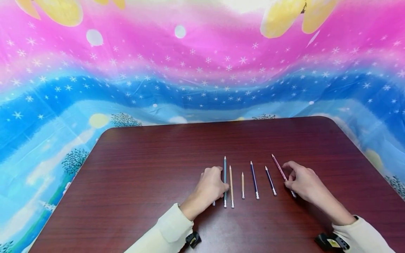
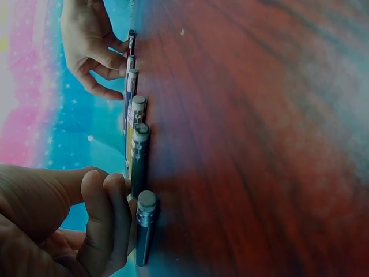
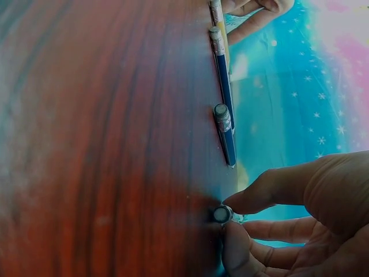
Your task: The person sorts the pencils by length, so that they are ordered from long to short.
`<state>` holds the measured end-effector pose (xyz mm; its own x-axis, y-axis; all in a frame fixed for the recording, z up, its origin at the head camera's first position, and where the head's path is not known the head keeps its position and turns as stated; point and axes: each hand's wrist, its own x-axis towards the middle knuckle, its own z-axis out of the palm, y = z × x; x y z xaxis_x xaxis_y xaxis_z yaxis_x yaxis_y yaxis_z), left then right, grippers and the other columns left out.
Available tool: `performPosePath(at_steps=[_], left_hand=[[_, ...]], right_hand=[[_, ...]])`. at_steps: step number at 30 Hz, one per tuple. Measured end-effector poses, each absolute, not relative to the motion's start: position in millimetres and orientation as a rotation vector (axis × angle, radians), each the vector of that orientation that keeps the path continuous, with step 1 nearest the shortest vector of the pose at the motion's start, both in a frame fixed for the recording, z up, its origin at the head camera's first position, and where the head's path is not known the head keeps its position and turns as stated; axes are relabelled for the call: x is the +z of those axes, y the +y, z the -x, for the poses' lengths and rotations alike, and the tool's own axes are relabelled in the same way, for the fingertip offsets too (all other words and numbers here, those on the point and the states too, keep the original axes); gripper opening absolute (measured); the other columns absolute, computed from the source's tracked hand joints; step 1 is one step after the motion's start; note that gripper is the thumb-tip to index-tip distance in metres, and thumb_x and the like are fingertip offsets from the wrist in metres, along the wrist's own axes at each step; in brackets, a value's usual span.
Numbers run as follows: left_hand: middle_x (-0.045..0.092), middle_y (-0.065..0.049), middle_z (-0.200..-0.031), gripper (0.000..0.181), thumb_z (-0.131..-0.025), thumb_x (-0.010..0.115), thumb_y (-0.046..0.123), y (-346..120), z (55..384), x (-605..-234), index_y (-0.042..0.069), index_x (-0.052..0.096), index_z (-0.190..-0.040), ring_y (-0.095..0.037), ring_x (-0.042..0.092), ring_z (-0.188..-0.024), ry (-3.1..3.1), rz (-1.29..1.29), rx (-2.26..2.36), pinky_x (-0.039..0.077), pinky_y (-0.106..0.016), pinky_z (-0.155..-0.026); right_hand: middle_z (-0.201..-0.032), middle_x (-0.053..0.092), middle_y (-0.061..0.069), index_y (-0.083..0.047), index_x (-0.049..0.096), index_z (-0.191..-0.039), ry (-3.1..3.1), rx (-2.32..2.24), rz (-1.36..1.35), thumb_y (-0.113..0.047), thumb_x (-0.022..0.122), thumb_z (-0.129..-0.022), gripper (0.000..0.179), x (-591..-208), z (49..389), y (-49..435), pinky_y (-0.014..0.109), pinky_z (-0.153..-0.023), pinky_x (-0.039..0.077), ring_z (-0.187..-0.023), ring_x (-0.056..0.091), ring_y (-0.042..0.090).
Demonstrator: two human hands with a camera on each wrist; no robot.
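My left hand (image 1: 211,181) bends over a teal pencil (image 1: 225,163), thumb on its right side and fingers on its left, pinching it low on the table. Partly under that hand lies another dark pencil (image 2: 145,222), with mainly its eraser end showing in the head view. On the right, a pink pencil (image 1: 277,163) lies aslant, pinched between the thumb and fingers of my right hand (image 1: 303,181). Its eraser end (image 3: 222,214) shows between the fingertips in the right wrist view.
Between the hands lie a long tan pencil (image 1: 231,186), a short tan pencil (image 1: 242,184), a long dark blue pencil (image 1: 254,179) and a short dark blue one (image 1: 270,180), tips away. The brown table (image 1: 152,151) ends at a patterned cloth backdrop (image 1: 202,77).
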<state>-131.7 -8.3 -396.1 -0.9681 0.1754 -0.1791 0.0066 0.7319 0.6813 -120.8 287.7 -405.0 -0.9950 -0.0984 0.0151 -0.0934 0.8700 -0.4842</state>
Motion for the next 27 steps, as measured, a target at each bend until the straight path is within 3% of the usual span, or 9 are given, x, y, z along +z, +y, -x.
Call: performPosePath(at_steps=[3, 8, 16, 27], left_hand=[[0.059, 0.003, -0.049, 0.048, -0.084, 0.08, 0.002, -8.2, 131.7, -396.0, -0.001, 0.067, -0.13, -0.002, 0.052, -0.035, 2.7, -0.134, 1.061, 0.047, -0.024, -0.04], [0.057, 0.005, -0.047, 0.04, -0.083, 0.079, 0.001, -7.8, 130.9, -395.1, 0.0, 0.069, -0.122, -0.002, 0.051, -0.034, 2.716, -0.141, 1.046, 0.047, -0.024, -0.041], [0.06, 0.001, -0.056, 0.026, -0.086, 0.082, 0.008, -6.6, 131.9, -396.1, 0.001, 0.069, -0.108, -0.004, 0.053, -0.036, 2.718, -0.144, 1.033, 0.048, -0.023, -0.04], [0.058, 0.003, -0.049, 0.017, -0.084, 0.081, 0.004, -7.0, 131.4, -396.3, 0.005, 0.066, -0.092, -0.005, 0.051, -0.037, 2.741, -0.19, 1.023, 0.047, -0.024, -0.04]], right_hand=[[-0.072, 0.06, -0.001, 0.004, 0.061, -0.124, 3.02, -0.773, 0.146, 0.001, 0.072, -0.08, 0.046, -403.9, 120.8, 287.2, 0.03, -0.06, 0.04, -0.063, 0.05, 0.014], [-0.073, 0.06, -0.001, 0.004, 0.061, -0.124, 3.02, -0.761, 0.137, 0.0, 0.073, -0.079, 0.046, -403.5, 121.0, 287.3, 0.032, -0.061, 0.041, -0.064, 0.05, 0.015], [-0.072, 0.058, -0.001, 0.004, 0.06, -0.125, 3.009, -0.772, 0.13, -0.002, 0.075, -0.082, 0.046, -403.5, 120.6, 287.1, 0.031, -0.06, 0.039, -0.063, 0.049, 0.015], [-0.073, 0.061, -0.001, 0.003, 0.061, -0.123, 3.014, -0.757, 0.136, -0.002, 0.072, -0.08, 0.045, -404.4, 119.9, 287.9, 0.032, -0.06, 0.041, -0.063, 0.051, 0.015]])
